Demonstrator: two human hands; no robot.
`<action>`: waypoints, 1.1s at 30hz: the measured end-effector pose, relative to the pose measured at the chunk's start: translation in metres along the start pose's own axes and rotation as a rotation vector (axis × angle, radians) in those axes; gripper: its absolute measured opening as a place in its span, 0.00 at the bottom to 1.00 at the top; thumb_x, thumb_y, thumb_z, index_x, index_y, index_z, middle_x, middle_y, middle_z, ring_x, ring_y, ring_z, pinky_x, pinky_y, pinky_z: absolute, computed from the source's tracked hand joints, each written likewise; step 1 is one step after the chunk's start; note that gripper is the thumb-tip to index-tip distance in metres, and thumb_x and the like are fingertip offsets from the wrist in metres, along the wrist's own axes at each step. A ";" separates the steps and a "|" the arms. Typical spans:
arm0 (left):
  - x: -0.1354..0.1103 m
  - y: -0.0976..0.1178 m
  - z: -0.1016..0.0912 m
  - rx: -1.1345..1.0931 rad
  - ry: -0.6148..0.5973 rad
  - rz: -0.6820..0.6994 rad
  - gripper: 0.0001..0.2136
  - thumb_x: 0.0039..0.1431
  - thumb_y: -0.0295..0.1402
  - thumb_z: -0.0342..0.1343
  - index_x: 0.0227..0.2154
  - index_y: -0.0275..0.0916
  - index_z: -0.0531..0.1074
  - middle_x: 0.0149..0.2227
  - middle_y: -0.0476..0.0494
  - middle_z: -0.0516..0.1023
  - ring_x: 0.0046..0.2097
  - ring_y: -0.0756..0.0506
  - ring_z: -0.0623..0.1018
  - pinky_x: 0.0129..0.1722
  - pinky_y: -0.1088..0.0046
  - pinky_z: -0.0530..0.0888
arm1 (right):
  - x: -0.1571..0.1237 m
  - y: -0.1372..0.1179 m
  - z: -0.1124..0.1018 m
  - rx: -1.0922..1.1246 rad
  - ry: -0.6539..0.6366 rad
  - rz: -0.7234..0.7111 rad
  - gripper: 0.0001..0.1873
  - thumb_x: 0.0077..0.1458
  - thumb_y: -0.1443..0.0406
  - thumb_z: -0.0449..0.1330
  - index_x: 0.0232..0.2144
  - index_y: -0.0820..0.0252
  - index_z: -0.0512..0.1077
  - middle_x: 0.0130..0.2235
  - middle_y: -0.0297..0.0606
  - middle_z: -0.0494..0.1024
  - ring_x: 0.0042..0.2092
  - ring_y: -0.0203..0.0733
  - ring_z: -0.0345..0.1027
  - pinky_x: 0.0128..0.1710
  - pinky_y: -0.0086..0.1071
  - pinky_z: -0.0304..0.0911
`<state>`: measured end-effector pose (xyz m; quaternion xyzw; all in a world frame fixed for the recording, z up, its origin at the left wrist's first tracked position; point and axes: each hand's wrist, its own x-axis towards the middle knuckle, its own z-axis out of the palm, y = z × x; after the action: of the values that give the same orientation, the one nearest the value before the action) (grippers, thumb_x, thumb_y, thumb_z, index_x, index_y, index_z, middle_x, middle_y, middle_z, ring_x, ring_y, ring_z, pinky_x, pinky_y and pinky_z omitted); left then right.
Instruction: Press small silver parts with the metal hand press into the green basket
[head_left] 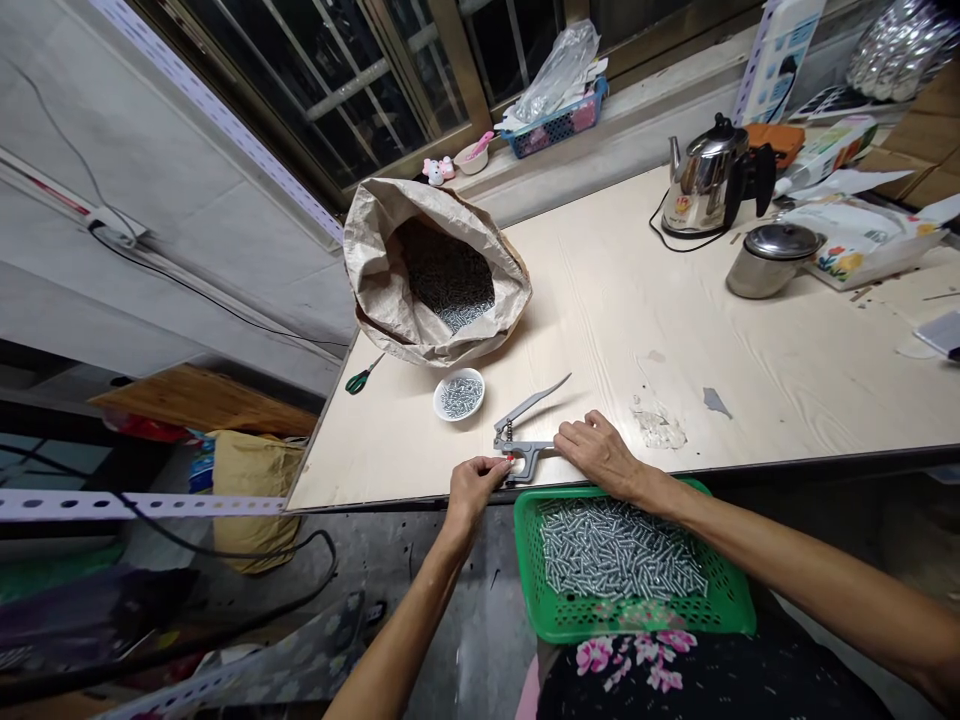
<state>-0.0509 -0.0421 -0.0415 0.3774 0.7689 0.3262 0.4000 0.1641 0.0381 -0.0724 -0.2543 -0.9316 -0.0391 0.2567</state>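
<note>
A grey metal hand press [529,452] with a small spring and a raised upper lever stands near the table's front edge. My left hand [474,492] is at its left end, thumb and fingertips pinched beside a small red part; what they hold is too small to make out. My right hand [606,458] is closed around the end of the press's lower arm. Just behind my left hand, a white bowl [437,408] contains small shiny metal pieces. Below my right forearm, a green basket [531,580] is filled with short silvery metal pins [622,550].
An open paper-lined sack [367,260] of small metal pieces stands behind the bowl. Green-handled scissors [358,381] lie at the table's left edge. A steel kettle [705,185] and a lidded metal pot [769,265] are at the back right. A grey scrap [717,402] lies to the right.
</note>
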 end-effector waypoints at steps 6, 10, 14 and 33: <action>0.005 0.007 -0.005 0.162 -0.057 -0.022 0.22 0.37 0.51 0.61 0.21 0.32 0.74 0.17 0.50 0.70 0.21 0.52 0.64 0.23 0.76 0.58 | 0.001 0.000 0.000 -0.019 0.001 -0.004 0.17 0.64 0.73 0.43 0.28 0.59 0.66 0.27 0.33 0.68 0.29 0.38 0.54 0.34 0.36 0.43; 0.006 0.014 -0.007 0.268 -0.133 -0.046 0.22 0.38 0.52 0.58 0.17 0.33 0.72 0.14 0.51 0.65 0.20 0.53 0.60 0.22 0.76 0.56 | 0.001 0.000 0.001 -0.010 0.011 0.015 0.16 0.64 0.73 0.44 0.27 0.59 0.66 0.27 0.33 0.68 0.29 0.38 0.53 0.34 0.36 0.43; 0.004 0.017 -0.007 0.311 -0.153 0.009 0.22 0.40 0.52 0.57 0.17 0.33 0.73 0.14 0.53 0.63 0.21 0.53 0.60 0.23 0.76 0.55 | 0.001 0.000 0.002 0.014 -0.001 0.033 0.15 0.63 0.73 0.46 0.27 0.59 0.66 0.27 0.33 0.68 0.29 0.38 0.53 0.33 0.36 0.42; 0.023 0.029 -0.011 0.246 -0.387 -0.178 0.20 0.29 0.51 0.62 0.13 0.37 0.67 0.13 0.54 0.62 0.20 0.54 0.59 0.23 0.75 0.55 | 0.003 0.003 0.006 0.060 -0.131 0.109 0.07 0.61 0.67 0.54 0.30 0.59 0.68 0.32 0.36 0.72 0.35 0.41 0.56 0.34 0.36 0.42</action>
<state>-0.0600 -0.0109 -0.0219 0.4096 0.7421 0.1152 0.5179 0.1605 0.0437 -0.0766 -0.2990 -0.9319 0.0197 0.2045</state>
